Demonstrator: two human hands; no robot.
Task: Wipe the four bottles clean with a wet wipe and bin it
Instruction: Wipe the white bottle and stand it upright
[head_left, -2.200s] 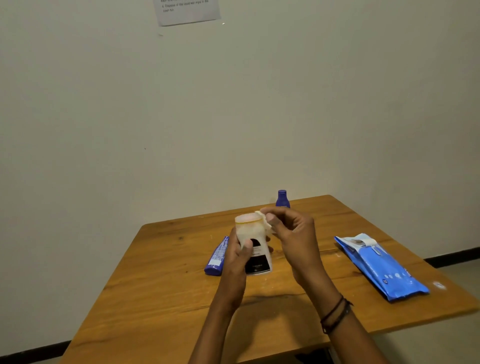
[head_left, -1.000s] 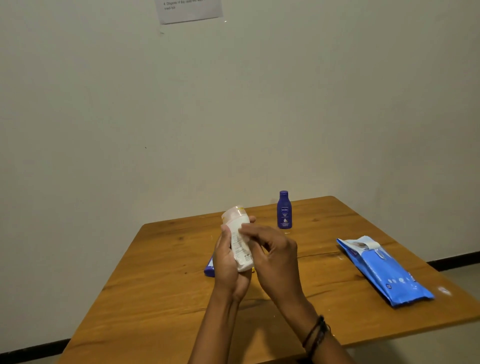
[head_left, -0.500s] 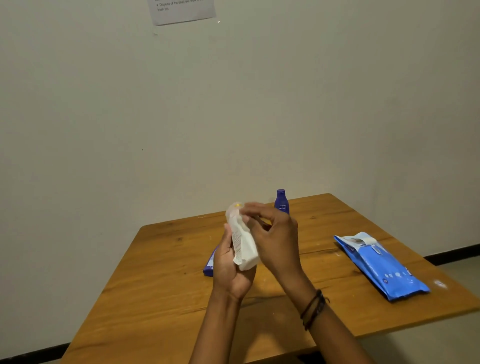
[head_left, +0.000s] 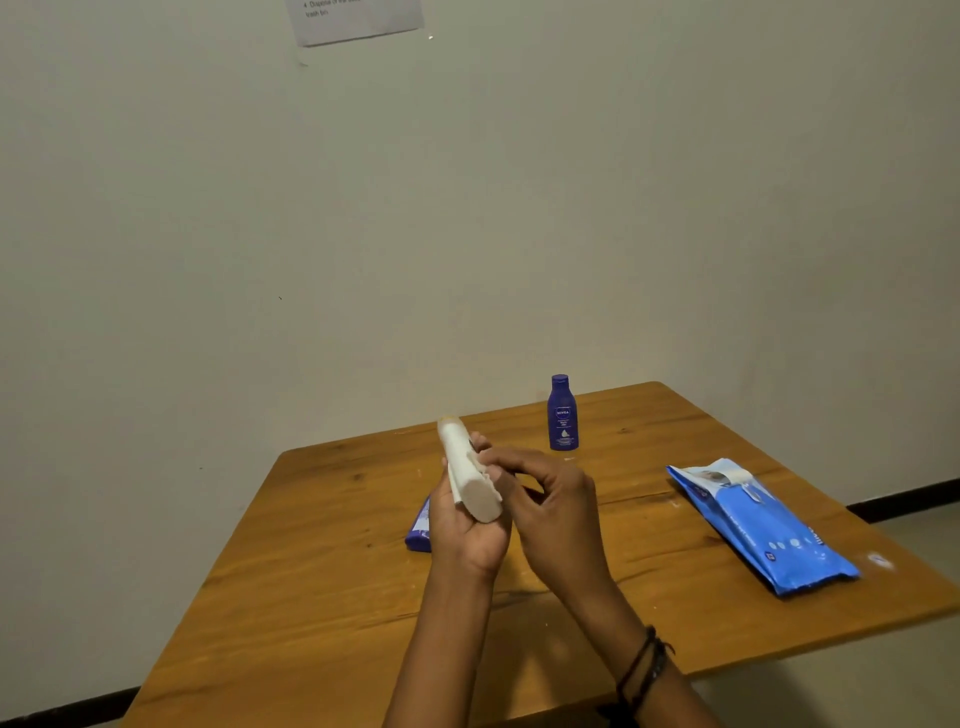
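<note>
My left grip (head_left: 467, 535) is curled round the white bottle (head_left: 470, 480), which I hold up above the middle of the bench (head_left: 311, 571). The bottle is tilted, with its cap end pointing up and away toward the far wall and its flat base facing me. My palm cups it from the left and below.

My right grip (head_left: 550, 509) comes in from the right with its fingers bent. The fingertips (head_left: 491, 457) pinch a small crumpled wipe (head_left: 479, 464) against the right side of the white bottle, about halfway along it. Only a bit of the wipe's edge shows past my fingers. Dark bands (head_left: 641, 670) sit on that wrist.

A blue bottle (head_left: 562, 415) stands upright near the far edge of the bench, beyond my right grip and apart from it, with its label facing me. A blue tube (head_left: 420, 532) lies flat on the bench just left of my left grip, mostly hidden behind it.

On the right side of the bench, well apart from both grips, lies the blue pack (head_left: 763, 525), its white flap at the far end. A sheet of paper (head_left: 358, 18) hangs high on the wall.
</note>
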